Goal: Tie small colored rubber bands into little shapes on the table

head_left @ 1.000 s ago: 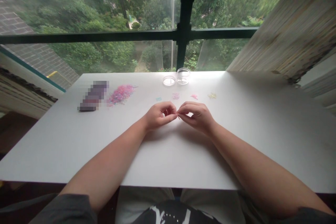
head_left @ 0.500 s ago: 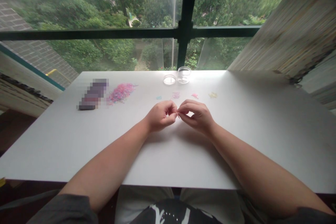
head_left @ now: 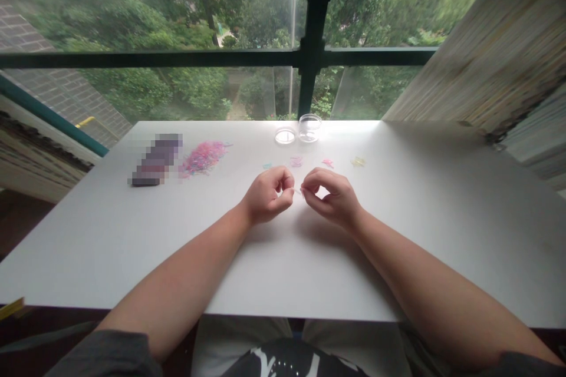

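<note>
Both hands meet above the middle of the white table, with a thin pale rubber band (head_left: 297, 191) spanning the small gap between their fingertips. My left hand (head_left: 270, 194) pinches one end between thumb and forefinger. The other end is in the pinch of my right hand (head_left: 331, 193). Just beyond the hands lie little groups of bands in a row: blue (head_left: 267, 165), purple-pink (head_left: 296, 161), bright pink (head_left: 328, 162) and yellow (head_left: 358, 161). A larger mixed heap of bands (head_left: 204, 158), mostly pink and purple, is to the left.
A clear round jar (head_left: 309, 128) and its clear lid (head_left: 285, 136) stand at the table's (head_left: 132, 247) far edge, by the window. A dark object blurred by pixels (head_left: 157, 159) lies left of the heap. A curtain (head_left: 460, 53) hangs at the right.
My hands have drawn slightly apart, and the band between them now shows as a pale line across the gap. The view has shifted very slightly.
</note>
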Available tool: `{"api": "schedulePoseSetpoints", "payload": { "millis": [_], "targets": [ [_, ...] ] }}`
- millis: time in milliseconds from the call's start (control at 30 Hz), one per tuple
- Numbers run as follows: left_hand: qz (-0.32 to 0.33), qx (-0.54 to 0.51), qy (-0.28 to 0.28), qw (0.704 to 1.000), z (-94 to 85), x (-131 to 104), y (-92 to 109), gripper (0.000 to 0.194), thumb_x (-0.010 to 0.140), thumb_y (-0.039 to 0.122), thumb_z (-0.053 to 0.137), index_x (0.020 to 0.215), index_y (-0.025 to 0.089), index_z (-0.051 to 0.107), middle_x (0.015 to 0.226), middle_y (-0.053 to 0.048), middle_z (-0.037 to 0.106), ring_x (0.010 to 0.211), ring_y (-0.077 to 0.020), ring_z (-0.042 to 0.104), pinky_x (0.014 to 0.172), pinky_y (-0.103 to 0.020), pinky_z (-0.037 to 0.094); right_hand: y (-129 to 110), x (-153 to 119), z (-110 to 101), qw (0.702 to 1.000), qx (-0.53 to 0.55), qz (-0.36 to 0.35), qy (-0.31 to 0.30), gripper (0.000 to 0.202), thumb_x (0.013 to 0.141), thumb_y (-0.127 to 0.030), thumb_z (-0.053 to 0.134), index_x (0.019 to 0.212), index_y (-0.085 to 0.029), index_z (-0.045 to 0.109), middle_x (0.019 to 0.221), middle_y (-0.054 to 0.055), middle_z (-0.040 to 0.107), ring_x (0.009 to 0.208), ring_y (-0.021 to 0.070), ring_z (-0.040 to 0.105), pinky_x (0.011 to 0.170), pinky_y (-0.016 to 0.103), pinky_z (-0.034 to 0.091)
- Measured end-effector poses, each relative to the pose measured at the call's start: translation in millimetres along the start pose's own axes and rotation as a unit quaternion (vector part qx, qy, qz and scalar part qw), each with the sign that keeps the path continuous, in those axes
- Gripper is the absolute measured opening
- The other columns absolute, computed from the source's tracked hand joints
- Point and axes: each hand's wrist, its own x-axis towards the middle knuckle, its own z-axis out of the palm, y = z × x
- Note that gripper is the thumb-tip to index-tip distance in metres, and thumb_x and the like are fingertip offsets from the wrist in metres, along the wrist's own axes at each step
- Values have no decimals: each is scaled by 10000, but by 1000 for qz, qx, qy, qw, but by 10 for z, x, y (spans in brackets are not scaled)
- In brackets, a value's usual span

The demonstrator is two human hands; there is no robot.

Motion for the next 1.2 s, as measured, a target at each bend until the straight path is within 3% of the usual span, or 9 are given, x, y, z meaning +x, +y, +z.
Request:
{"api": "schedulePoseSetpoints", "payload": {
  "millis": [133, 467, 533, 633, 767, 867, 1033, 1200],
  "targets": [
    [-24, -21, 46, 998, -3, -11, -34, 72, 712, 137, 481, 697, 181, 425, 678, 2, 501, 634, -118, 461, 615, -254, 404, 3, -14, -10, 1000, -5, 23, 2, 73, 726, -112, 530, 726, -186, 527, 661, 1, 536, 597, 108, 485, 579, 246, 428],
    [-25, -27, 81, 996, -33, 11, -86, 67, 719, 144, 482, 712, 186, 430, 736, -15, 563, 680, -126, 528, 656, -255, 445, 76, -9, -2, 998, -26, 56, -9, 103, 681, -89, 512, 726, -181, 521, 674, 7, 562, 583, 106, 497, 563, 240, 435],
    [-39, 10, 95, 995, -125, 42, -150, 70, 705, 161, 496, 698, 187, 432, 735, -16, 574, 676, -128, 535, 648, -249, 447, 104, -6, -4, 997, -32, 72, -10, 105, 675, -87, 507, 717, -183, 517, 661, 0, 553, 573, 104, 495, 555, 237, 431],
    [-102, 131, 110, 980, -407, 64, -317, 47, 694, 209, 529, 701, 184, 491, 696, -6, 576, 636, -128, 525, 623, -243, 437, 147, -7, -2, 995, -39, 92, -9, 91, 679, -97, 511, 707, -184, 505, 628, -13, 530, 550, 100, 488, 540, 232, 421],
    [-245, 297, 200, 901, -917, -42, -559, 90, 692, 244, 552, 762, 186, 550, 709, 2, 583, 639, -139, 525, 631, -268, 420, 204, -6, -12, 992, -60, 108, -11, 71, 701, -121, 520, 736, -183, 529, 612, -22, 520, 530, 99, 487, 530, 230, 412],
    [-311, 333, 210, 865, -1173, -167, -683, 109, 682, 269, 583, 730, 171, 577, 711, -23, 595, 656, -173, 526, 629, -314, 416, 280, 8, -73, 990, -85, 111, 8, 103, 705, -119, 519, 764, -179, 578, 652, -8, 558, 536, 99, 496, 552, 235, 421],
    [-332, 343, 198, 856, -1218, -231, -816, 82, 670, 243, 614, 729, 188, 631, 719, -49, 642, 678, -225, 569, 632, -353, 433, 473, 26, -252, 977, -156, 126, 69, 109, 710, -152, 531, 738, -176, 634, 719, 20, 604, 549, 112, 515, 562, 253, 426],
    [-264, 350, 183, 880, -1148, -200, -857, 132, 679, 183, 592, 785, 188, 672, 813, -102, 673, 724, -244, 594, 683, -371, 450, 576, 27, -312, 964, -215, 132, 80, 118, 728, -189, 549, 730, -186, 666, 702, 29, 607, 537, 130, 497, 573, 281, 414]
  ]
}}
